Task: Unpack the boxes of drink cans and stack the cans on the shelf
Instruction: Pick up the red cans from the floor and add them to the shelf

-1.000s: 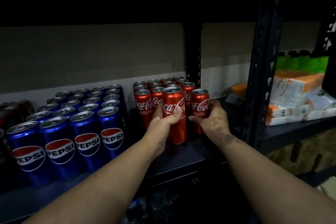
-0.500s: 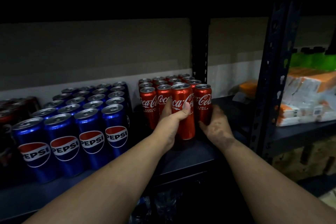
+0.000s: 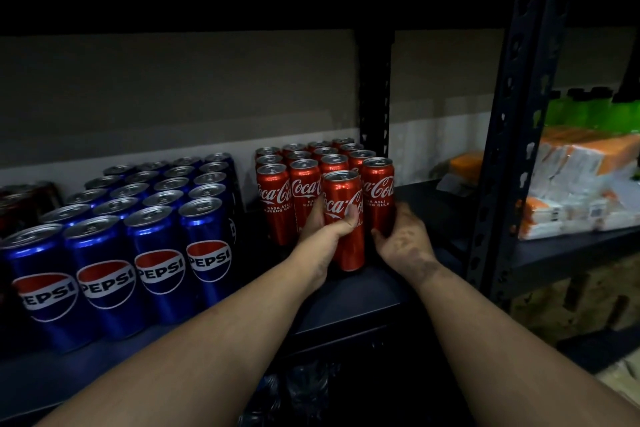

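- Head view, only cam. Dark metal shelf (image 3: pixel 381 291) at approx chest level; upright post (image 3: pixel 512 135) to the R, second post (image 3: pixel 375 94) at the back.
- L hand (image 3: pixel 323 236): fingers wrapped round the front red Coca-Cola can (image 3: pixel 344 218), thumb (image 3: pixel 351 220) pressed across the logo, other fingers behind the can on its L side. Can upright, base on the shelf board, standing forward of the red block.
- R hand (image 3: pixel 403 239): fingers curled round the lower part of the neighbouring Coca-Cola can (image 3: pixel 379 196), the R-front one of the block. Fingertips hidden behind the can; grip depth cannot be confirmed. Can upright, on the shelf.
- The two held cans sit just beside each other; touching or not, cannot tell.
- Remaining red cans (image 3: pixel 301 166): upright, packed in rows w/ tops visible, running back toward the wall. Front L pair shows full labels.
- Blue Pepsi cans (image 3: pixel 138 218): larger block on same shelf, L of the red block, small gap between the two blocks. All upright, labels facing fwd on the front row.
- Dark cans (image 3: pixel 20 201) at far L edge, behind the Pepsi; brand not legible.
- Adjacent bay, R of the post: stacked orange-and-white packs (image 3: pixel 581 184) on a lower shelf, green items (image 3: pixel 585 111) behind. Contents not identifiable.
- Lighting poor; area below the shelf too dark to read.
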